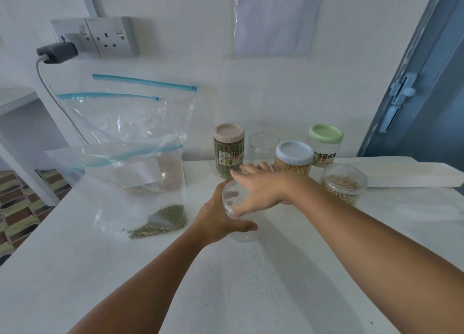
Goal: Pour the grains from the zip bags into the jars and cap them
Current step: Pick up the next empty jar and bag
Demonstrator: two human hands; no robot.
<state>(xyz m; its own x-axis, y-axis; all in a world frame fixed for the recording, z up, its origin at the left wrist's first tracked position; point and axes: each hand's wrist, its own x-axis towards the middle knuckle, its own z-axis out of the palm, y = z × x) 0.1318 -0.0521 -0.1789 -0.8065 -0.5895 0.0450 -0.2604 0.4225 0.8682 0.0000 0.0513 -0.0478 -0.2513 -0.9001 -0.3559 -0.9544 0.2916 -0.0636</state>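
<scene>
My left hand (pixel 221 220) grips a clear, empty-looking jar (pixel 232 199) from the left, near the middle of the white table (pixel 251 271). My right hand (pixel 261 190) spans the jar's top, fingers over the far rim and thumb at the near rim; whether a lid is on it I cannot tell. A zip bag (pixel 140 190) with a little green grain (pixel 163 220) lies to the left. Behind it stands a bag holding brownish grain (pixel 165 173). At the back are jars with a pink lid (pixel 229 153), a blue lid (pixel 294 158) and a green lid (pixel 325 145).
A clear jar (pixel 261 145) stands behind the pink-lidded one, and a jar of pale round grains (pixel 344 185) sits at the right. Empty zip bags (pixel 125 113) lean on the wall under a socket with a plugged charger (pixel 57 51). A wooden block (pixel 406 175) lies far right beside a blue door.
</scene>
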